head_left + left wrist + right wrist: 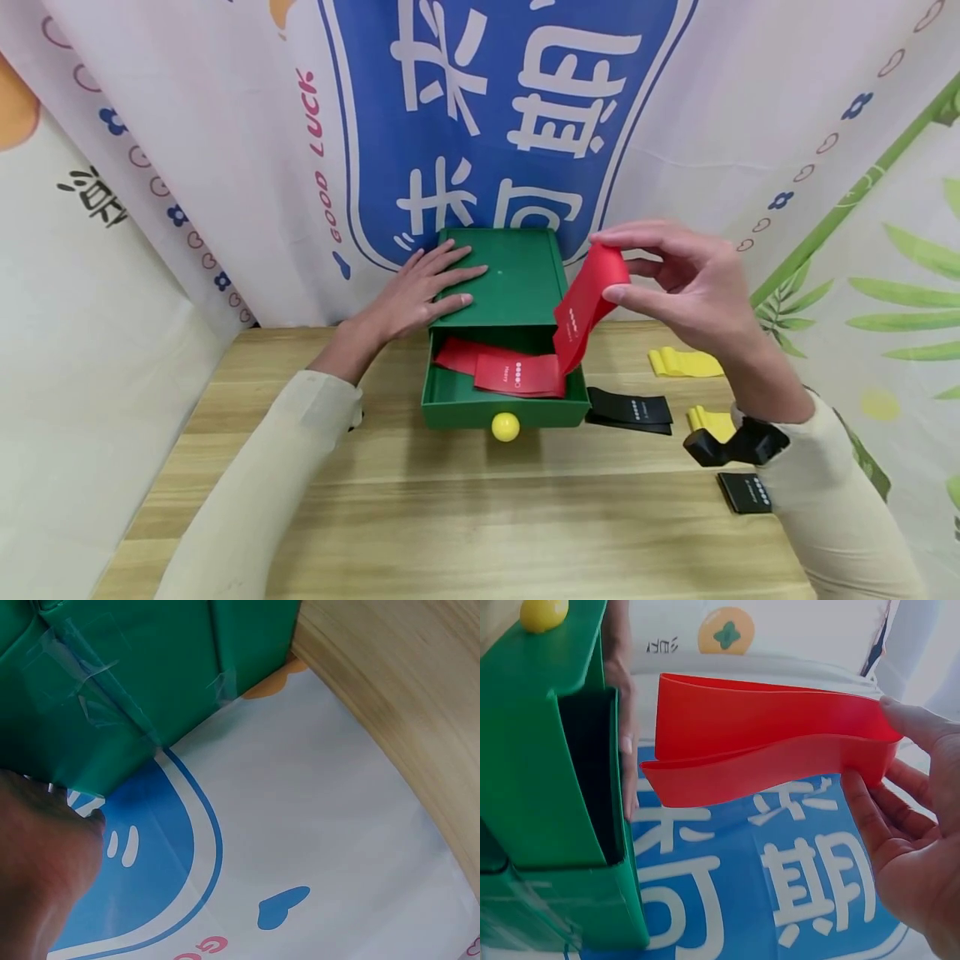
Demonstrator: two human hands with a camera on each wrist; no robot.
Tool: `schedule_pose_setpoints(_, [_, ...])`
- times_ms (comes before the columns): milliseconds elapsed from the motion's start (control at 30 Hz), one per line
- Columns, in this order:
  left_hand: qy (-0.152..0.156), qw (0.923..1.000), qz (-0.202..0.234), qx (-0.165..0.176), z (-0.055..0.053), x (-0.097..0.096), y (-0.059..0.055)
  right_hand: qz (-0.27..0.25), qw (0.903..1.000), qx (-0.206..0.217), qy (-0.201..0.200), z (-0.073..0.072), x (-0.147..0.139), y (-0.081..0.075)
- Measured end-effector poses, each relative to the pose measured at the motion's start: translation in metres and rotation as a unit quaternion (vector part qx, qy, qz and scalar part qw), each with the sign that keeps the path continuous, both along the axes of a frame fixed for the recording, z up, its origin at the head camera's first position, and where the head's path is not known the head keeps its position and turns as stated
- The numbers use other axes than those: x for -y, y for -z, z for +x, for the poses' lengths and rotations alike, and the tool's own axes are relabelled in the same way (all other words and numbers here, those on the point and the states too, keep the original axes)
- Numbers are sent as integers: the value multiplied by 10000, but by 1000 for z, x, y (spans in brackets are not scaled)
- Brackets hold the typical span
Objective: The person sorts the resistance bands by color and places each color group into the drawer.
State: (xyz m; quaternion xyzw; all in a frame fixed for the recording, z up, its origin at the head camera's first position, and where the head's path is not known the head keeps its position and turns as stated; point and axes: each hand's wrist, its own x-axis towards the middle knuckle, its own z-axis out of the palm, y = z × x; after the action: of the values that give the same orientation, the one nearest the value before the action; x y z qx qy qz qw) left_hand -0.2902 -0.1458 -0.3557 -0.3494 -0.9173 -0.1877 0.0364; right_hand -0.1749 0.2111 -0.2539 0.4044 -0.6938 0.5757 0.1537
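My right hand (686, 279) pinches one end of a red resistance band loop (587, 304) above the right side of a pulled-out drawer (457, 417). In the right wrist view, the held band (769, 716) bends around the fingers, its two layers spread apart. Other red resistance bands (519, 375) lie in the drawer, which has a yellow knob (506, 427) at its front. The hanging end of the held band overlaps them in the head view. My left hand (420, 292) rests with spread fingers on top of the green box (513, 279).
On the wooden table (480, 517), a black band (630, 410) lies beside the drawer. Farther right are two yellow bands (686, 362) and a folded black band (744, 493). A printed cloth (660, 167) hangs right behind the box.
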Motion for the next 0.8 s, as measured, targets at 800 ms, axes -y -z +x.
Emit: schedule_pose_setpoints(800, [-21, 9998, 172, 71, -1, -1, 1, 545, 9973, 160, -470, 2, 62, 22])
